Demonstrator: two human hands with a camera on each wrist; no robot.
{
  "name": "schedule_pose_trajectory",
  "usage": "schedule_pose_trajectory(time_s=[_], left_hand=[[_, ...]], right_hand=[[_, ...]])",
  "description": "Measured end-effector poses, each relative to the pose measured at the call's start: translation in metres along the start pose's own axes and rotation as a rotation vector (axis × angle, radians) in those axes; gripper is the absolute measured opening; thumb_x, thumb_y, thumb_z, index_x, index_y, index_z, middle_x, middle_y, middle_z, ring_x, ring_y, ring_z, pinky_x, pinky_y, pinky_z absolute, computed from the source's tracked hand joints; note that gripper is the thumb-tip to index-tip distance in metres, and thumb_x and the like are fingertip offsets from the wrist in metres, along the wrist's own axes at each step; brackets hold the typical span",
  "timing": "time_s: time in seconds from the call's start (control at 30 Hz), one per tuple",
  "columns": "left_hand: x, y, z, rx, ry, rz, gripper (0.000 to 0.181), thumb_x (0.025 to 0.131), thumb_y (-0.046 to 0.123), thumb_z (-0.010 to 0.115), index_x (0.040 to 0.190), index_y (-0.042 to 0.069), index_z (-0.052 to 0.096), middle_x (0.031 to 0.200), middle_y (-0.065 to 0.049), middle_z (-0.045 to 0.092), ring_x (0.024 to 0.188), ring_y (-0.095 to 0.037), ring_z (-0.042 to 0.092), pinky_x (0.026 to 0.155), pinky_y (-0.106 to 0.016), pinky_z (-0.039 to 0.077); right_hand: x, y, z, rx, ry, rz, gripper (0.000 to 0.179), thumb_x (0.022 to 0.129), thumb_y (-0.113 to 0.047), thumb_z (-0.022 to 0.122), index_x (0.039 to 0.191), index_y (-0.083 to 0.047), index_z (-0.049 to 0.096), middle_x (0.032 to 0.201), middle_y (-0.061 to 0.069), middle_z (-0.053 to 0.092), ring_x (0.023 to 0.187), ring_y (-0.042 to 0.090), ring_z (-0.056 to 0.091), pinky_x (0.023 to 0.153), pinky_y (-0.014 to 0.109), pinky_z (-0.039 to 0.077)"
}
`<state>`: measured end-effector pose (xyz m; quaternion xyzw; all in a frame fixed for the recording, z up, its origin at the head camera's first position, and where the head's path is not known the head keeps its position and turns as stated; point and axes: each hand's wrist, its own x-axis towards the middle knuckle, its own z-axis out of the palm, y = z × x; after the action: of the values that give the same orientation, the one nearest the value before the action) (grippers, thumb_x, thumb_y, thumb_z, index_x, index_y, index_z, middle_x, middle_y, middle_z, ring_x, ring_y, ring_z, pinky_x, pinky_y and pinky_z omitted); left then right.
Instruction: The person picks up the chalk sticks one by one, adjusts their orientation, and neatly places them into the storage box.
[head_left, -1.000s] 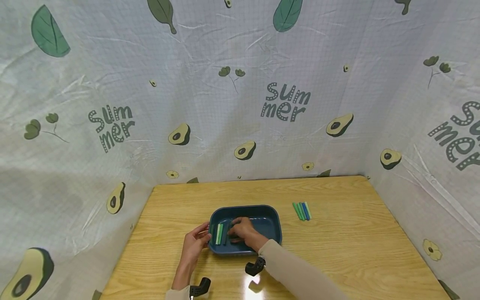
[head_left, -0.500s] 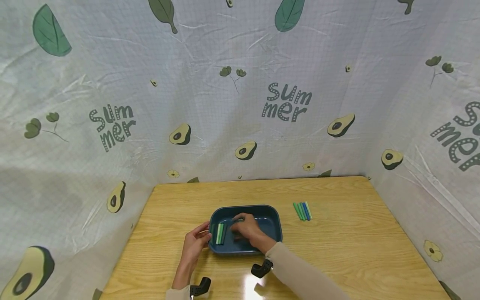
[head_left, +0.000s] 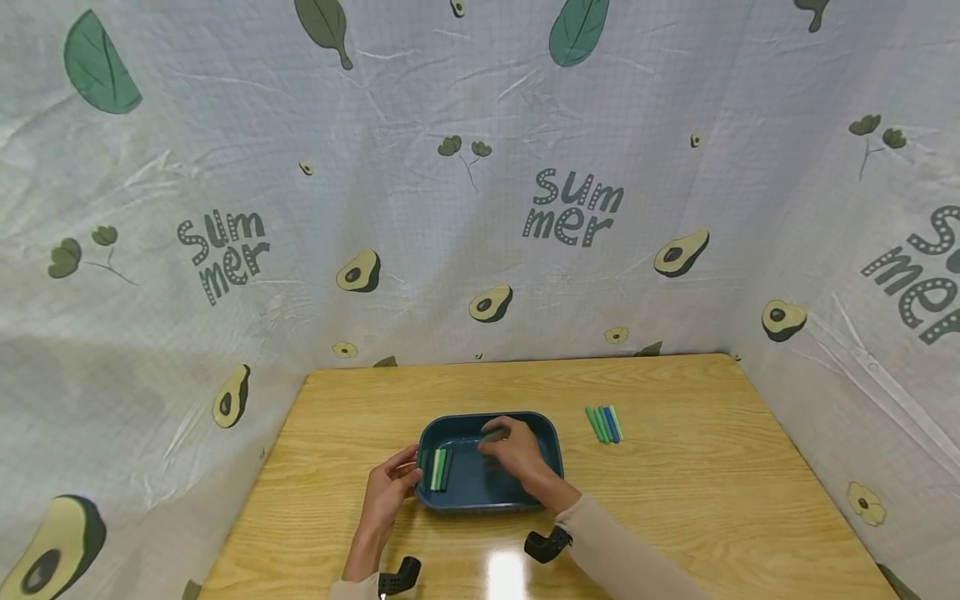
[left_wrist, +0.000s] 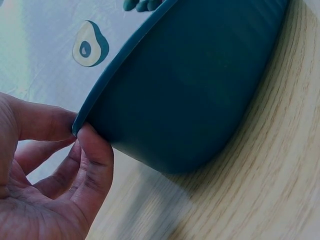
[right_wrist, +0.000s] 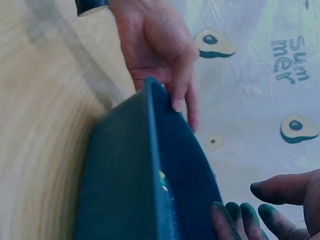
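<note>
"Fingers (left_wrist: pixel 97 157) of the left hand (head_left: pixel 386 493): what have they got?"

"They pinch the rim of the dark blue tray (head_left: pixel 487 493); the ones outside that pinch are bent loosely."

"And the right hand (head_left: pixel 517 457)?"

"Its fingers (right_wrist: pixel 251 222) are bent and apart, one set well away from the rest, with nothing between them. Their tips look stained dark green. They hang over the tray; whether any brushes its wall, I can't tell."

"Where are the short sticks (head_left: pixel 441 469)?"

"Lying side by side in the tray, pale, green and dark, just right of the left fingers and to the left of the right ones, touched by neither."

"Any others?"

"A loose row (head_left: pixel 603 425), green, blue and pale, on the bench (head_left: pixel 675 492), well off to the right of the right hand's fingers."
</note>
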<state>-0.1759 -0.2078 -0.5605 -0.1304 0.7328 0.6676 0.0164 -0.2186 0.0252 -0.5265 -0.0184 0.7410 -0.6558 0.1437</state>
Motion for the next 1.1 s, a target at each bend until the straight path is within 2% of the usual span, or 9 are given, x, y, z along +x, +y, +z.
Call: schedule_pose_trajectory(time_s=[0.13, 0.33, 0.53, 0.6, 0.7, 0.83, 1.0, 1.1], left_hand=[[0.001, -0.001, 0.0, -0.001, 0.003, 0.001, 0.044, 0.091, -0.004, 0.06, 0.135, 0.001, 0.058, 0.126, -0.02, 0.059, 0.093, -0.011, 0.059, 0.065, -0.025, 0.054], [0.001, -0.002, 0.0, -0.008, 0.0, 0.008, 0.045, 0.091, -0.004, 0.059, 0.135, 0.001, 0.057, 0.126, -0.021, 0.059, 0.091, -0.009, 0.059, 0.065, -0.024, 0.054], [-0.001, -0.003, 0.0, -0.008, -0.002, 0.009, 0.045, 0.091, -0.004, 0.059, 0.136, 0.001, 0.057, 0.127, -0.021, 0.059, 0.092, -0.01, 0.06, 0.066, -0.024, 0.053], [-0.001, -0.003, -0.001, -0.009, -0.001, 0.009, 0.045, 0.091, -0.005, 0.059, 0.136, 0.001, 0.057, 0.127, -0.021, 0.059, 0.092, -0.009, 0.059, 0.066, -0.024, 0.053], [-0.002, -0.002, -0.001, -0.01, -0.001, 0.011, 0.045, 0.091, -0.004, 0.059, 0.136, 0.001, 0.057, 0.127, -0.021, 0.059, 0.092, -0.009, 0.059, 0.066, -0.024, 0.053], [-0.002, -0.002, -0.001, -0.002, -0.005, 0.013, 0.045, 0.091, -0.004, 0.059, 0.136, 0.001, 0.057, 0.128, -0.022, 0.058, 0.094, -0.01, 0.06, 0.066, -0.025, 0.054], [-0.003, -0.001, -0.001, 0.001, -0.014, 0.012, 0.045, 0.092, -0.003, 0.059, 0.137, 0.001, 0.056, 0.13, -0.022, 0.057, 0.096, -0.012, 0.059, 0.067, -0.025, 0.053], [-0.003, 0.0, 0.0, 0.0, -0.016, 0.011, 0.045, 0.092, -0.003, 0.058, 0.137, 0.001, 0.055, 0.13, -0.022, 0.057, 0.096, -0.012, 0.059, 0.067, -0.025, 0.053]], right_hand=[[-0.005, -0.008, -0.009, -0.05, 0.028, -0.058, 0.033, 0.089, -0.01, 0.069, 0.119, -0.002, 0.061, 0.106, 0.017, 0.065, 0.084, 0.026, 0.069, 0.074, 0.044, 0.058], [-0.015, -0.018, -0.024, -0.039, 0.06, -0.105, 0.037, 0.089, -0.011, 0.069, 0.123, 0.002, 0.059, 0.106, 0.018, 0.065, 0.091, 0.032, 0.069, 0.078, 0.047, 0.058], [-0.019, -0.023, -0.041, -0.09, 0.144, -0.184, 0.032, 0.088, -0.01, 0.07, 0.118, -0.001, 0.063, 0.1, 0.014, 0.068, 0.083, 0.021, 0.069, 0.074, 0.045, 0.058], [-0.019, -0.027, -0.047, -0.096, 0.18, -0.18, 0.031, 0.087, -0.01, 0.071, 0.117, -0.004, 0.064, 0.101, 0.014, 0.069, 0.083, 0.019, 0.069, 0.074, 0.044, 0.059], [-0.02, -0.033, -0.055, -0.095, 0.229, -0.17, 0.03, 0.087, -0.009, 0.072, 0.116, -0.007, 0.066, 0.104, 0.015, 0.069, 0.087, 0.023, 0.07, 0.076, 0.043, 0.059], [-0.02, -0.038, -0.068, -0.088, 0.275, -0.171, 0.031, 0.088, -0.006, 0.07, 0.118, -0.005, 0.064, 0.106, 0.018, 0.068, 0.088, 0.026, 0.071, 0.076, 0.041, 0.059], [-0.021, -0.041, -0.089, -0.038, 0.302, -0.18, 0.033, 0.089, -0.005, 0.068, 0.121, -0.002, 0.062, 0.11, 0.021, 0.066, 0.089, 0.019, 0.07, 0.08, 0.037, 0.059], [-0.023, -0.041, -0.102, -0.017, 0.314, -0.172, 0.035, 0.09, -0.005, 0.068, 0.124, -0.001, 0.06, 0.114, 0.022, 0.064, 0.094, 0.023, 0.07, 0.083, 0.036, 0.058]])
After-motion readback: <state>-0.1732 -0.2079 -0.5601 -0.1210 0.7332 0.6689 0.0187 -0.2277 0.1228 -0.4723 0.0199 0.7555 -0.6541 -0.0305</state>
